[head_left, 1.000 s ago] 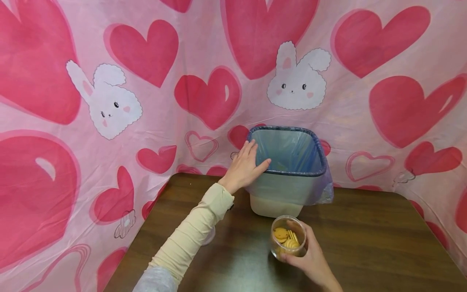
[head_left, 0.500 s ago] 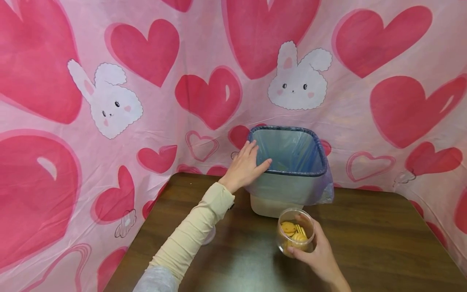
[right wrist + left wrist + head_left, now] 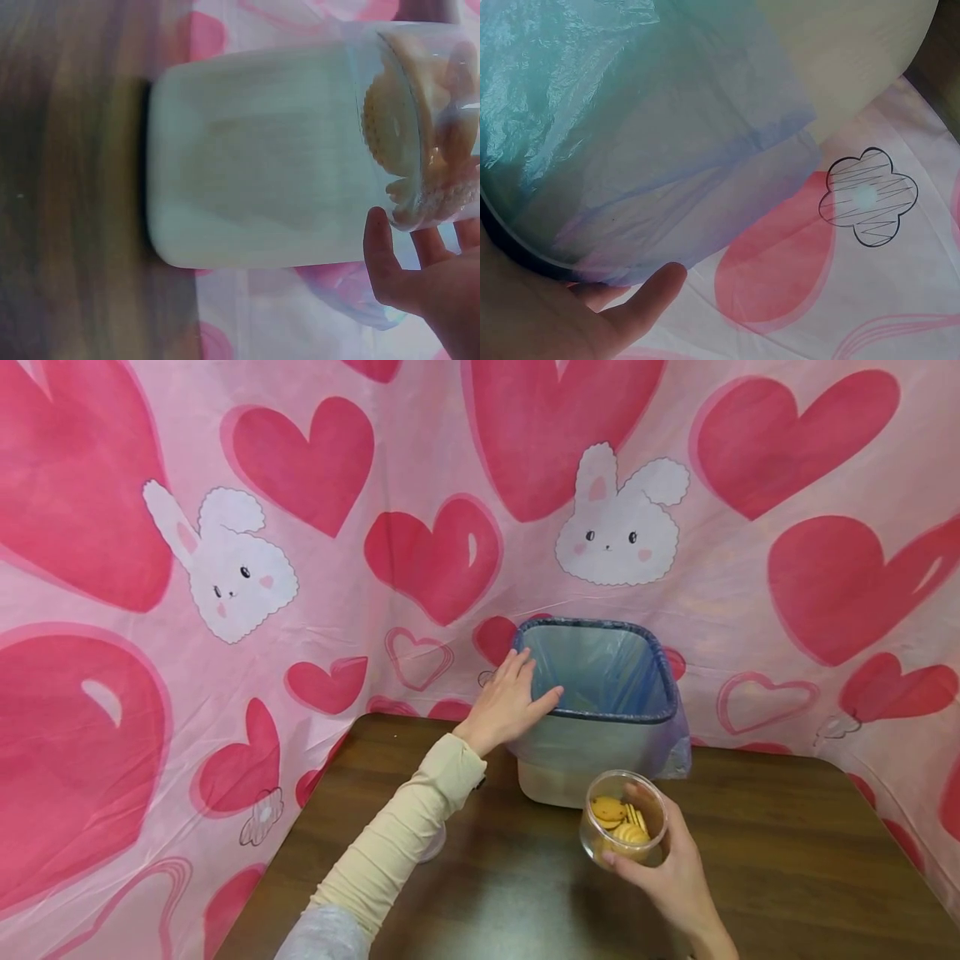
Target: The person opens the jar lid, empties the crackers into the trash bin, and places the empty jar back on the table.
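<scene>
In the head view, my left hand rests on the left rim of a white trash can lined with a translucent bluish bag. Its fingers lie fairly straight, with the thumb across the front rim; the left wrist view shows fingertips beside the bag's folded edge. My right hand grips a clear round jar from its right side, off the table in front of the can. Yellow round crackers lie inside the jar, which has no lid on. In the right wrist view, the jar partly covers the can's upper side.
A dark wooden table holds the can near its back edge. Behind my left forearm, a pale round object is mostly hidden. Pink cloth printed with hearts and rabbits hangs close behind the table.
My right hand has raised the jar of crackers and carried it rightward and slightly farther back. The left hand has stayed at the can's rim.
</scene>
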Available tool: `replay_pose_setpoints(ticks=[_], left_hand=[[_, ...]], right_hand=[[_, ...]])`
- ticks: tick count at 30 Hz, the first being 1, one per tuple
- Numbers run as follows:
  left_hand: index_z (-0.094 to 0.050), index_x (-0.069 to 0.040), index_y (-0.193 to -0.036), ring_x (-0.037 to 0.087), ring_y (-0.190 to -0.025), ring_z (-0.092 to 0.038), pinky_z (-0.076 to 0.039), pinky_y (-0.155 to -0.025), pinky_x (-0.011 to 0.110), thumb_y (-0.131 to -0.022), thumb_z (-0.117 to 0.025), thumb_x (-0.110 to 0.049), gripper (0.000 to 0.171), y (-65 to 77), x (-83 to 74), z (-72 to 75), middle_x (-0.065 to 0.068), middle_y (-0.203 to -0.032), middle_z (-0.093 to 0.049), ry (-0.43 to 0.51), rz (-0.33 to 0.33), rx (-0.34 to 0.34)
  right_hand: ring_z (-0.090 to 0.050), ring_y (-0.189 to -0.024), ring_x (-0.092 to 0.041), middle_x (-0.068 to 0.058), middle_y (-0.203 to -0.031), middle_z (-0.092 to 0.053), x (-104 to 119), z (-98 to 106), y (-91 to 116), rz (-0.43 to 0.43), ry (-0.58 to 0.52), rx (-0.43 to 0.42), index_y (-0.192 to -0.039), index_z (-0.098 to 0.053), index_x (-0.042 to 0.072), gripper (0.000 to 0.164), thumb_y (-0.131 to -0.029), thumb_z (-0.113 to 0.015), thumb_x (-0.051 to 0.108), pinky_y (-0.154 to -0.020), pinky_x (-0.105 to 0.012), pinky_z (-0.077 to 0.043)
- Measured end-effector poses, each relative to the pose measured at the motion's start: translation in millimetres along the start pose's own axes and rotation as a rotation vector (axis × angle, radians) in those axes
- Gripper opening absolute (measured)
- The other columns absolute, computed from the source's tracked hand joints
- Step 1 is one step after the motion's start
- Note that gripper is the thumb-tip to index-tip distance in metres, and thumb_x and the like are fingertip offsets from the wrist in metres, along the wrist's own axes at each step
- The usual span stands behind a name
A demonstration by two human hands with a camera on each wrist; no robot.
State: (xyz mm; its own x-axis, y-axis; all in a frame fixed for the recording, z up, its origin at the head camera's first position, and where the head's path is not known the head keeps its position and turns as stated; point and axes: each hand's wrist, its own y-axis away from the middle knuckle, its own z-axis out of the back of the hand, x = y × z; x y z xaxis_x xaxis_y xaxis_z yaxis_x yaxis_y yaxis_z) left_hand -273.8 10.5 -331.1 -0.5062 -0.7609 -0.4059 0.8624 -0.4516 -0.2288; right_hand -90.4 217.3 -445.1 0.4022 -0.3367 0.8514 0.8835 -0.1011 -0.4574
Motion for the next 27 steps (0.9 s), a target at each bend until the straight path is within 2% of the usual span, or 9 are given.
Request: replay_pose_setpoints(ticks=[7,15,27], left_hand=[[-0.037,-0.006,-0.147,0.024,-0.151,-0.009,-0.025,-0.117,0.051,-0.093,-0.039,-0.062,0.078,-0.7,0.4,0.0,0.006,-0.161,-0.022,-0.013,-0.003,0.001],[-0.037,-0.005,-0.147,0.024,-0.151,-0.009,-0.026,-0.117,0.050,-0.093,-0.040,-0.061,0.078,-0.4,-0.1,-0.3,0.007,-0.160,-0.023,-0.017,0.003,0.009],[-0.037,-0.005,-0.148,0.023,-0.152,-0.008,-0.026,-0.117,0.048,-0.093,-0.040,-0.060,0.077,0.4,-0.1,1.1,0.007,-0.161,-0.022,-0.001,0.005,0.012]], right_hand=[[-0.046,-0.129,0.001,-0.009,-0.139,-0.052,8.4,7.3,-9.3,0.003,0.001,-0.029,-0.144,-0.038,0.004,0.095,-0.062,-0.082,-0.013,-0.103,-0.010,-0.032],[-0.047,-0.126,0.002,0.006,-0.136,-0.054,17.4,13.6,-16.6,-0.018,0.052,-0.112,-0.142,-0.042,0.007,0.092,-0.062,-0.082,-0.012,-0.097,-0.008,-0.035],[-0.048,-0.122,0.000,0.008,-0.132,-0.057,31.8,22.5,-30.7,-0.055,0.105,-0.219,-0.141,-0.046,0.013,0.094,-0.058,-0.085,-0.011,-0.089,-0.015,-0.034]])
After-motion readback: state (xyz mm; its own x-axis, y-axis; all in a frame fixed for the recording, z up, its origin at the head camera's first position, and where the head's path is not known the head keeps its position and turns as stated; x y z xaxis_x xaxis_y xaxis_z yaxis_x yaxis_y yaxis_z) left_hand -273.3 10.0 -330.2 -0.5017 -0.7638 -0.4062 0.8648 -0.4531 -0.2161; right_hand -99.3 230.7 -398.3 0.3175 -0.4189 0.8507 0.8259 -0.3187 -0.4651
